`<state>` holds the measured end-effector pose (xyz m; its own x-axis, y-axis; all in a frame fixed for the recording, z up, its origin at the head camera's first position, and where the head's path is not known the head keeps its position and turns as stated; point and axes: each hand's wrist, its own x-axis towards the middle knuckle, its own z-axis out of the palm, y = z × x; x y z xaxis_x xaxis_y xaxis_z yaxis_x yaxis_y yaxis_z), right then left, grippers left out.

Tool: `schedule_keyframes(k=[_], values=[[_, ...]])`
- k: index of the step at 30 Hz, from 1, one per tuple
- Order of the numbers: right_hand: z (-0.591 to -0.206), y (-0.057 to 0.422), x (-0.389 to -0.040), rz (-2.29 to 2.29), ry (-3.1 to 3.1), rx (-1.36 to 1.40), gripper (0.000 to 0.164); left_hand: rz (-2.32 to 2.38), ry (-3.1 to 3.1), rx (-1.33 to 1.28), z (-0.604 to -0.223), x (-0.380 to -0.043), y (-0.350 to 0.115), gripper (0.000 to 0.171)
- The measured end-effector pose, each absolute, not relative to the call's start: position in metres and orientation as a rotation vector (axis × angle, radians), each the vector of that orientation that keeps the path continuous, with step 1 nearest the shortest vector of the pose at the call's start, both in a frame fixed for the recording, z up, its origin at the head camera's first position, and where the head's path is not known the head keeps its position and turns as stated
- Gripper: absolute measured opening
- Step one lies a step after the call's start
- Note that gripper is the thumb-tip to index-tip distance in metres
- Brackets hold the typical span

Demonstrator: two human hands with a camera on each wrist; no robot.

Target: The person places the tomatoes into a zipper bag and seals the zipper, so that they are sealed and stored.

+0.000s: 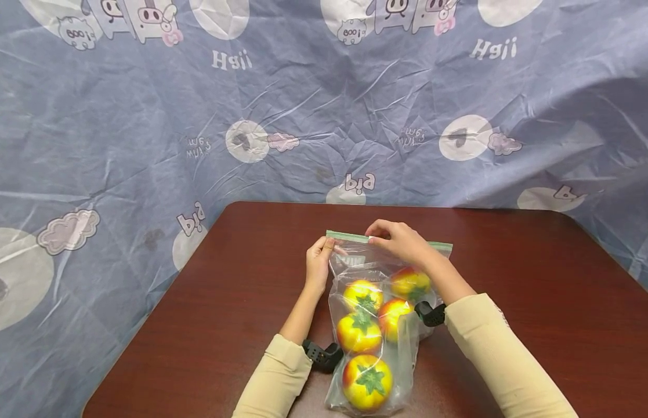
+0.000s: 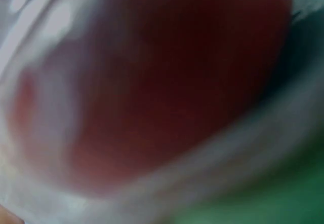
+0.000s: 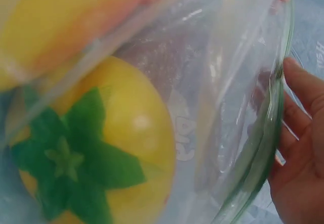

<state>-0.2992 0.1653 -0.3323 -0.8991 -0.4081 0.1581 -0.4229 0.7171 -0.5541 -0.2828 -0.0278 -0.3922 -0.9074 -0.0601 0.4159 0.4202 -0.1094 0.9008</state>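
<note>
A clear zip bag (image 1: 407, 377) with a green zip strip (image 1: 347, 236) is held up over the table, mouth toward the far side. Inside sit several yellow-and-red fruits with green star-shaped tops, one fruit (image 1: 368, 382) at the bottom. My left hand (image 1: 318, 262) pinches the bag's left top corner between thumb and fingers. Farther right along the strip, my right hand (image 1: 402, 239) pinches the zip edge; the right wrist view shows its thumb and fingers around the green strip (image 3: 277, 107). A blurred dark red fruit (image 2: 167, 92) fills the left wrist view.
The dark red-brown table (image 1: 240, 290) extends to both sides of the bag. Behind it hangs a wrinkled blue-grey printed cloth (image 1: 313, 104). Black wrist cameras sit on both wrists, the left camera (image 1: 324, 355) close beside the bag.
</note>
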Motion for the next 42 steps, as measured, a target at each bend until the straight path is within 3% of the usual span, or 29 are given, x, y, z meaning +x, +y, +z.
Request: schedule_keyframes(k=[8, 26, 42], values=[[-0.338, 0.173, -0.301, 1.197, -2.834, 0.676, 0.023, -2.060, -1.862, -0.421, -0.392, -0.282, -0.029, 0.030], [-0.343, 0.216, -0.303, 0.977, -2.880, 0.576, 0.019, -2.111, -1.776, -0.221, -0.401, -0.293, -0.045, 0.029], [-0.351, 0.282, -0.297, 0.917, -2.871, 0.425, 0.028, -2.078, -1.826, -0.146, -0.406, -0.297, -0.051, 0.030]])
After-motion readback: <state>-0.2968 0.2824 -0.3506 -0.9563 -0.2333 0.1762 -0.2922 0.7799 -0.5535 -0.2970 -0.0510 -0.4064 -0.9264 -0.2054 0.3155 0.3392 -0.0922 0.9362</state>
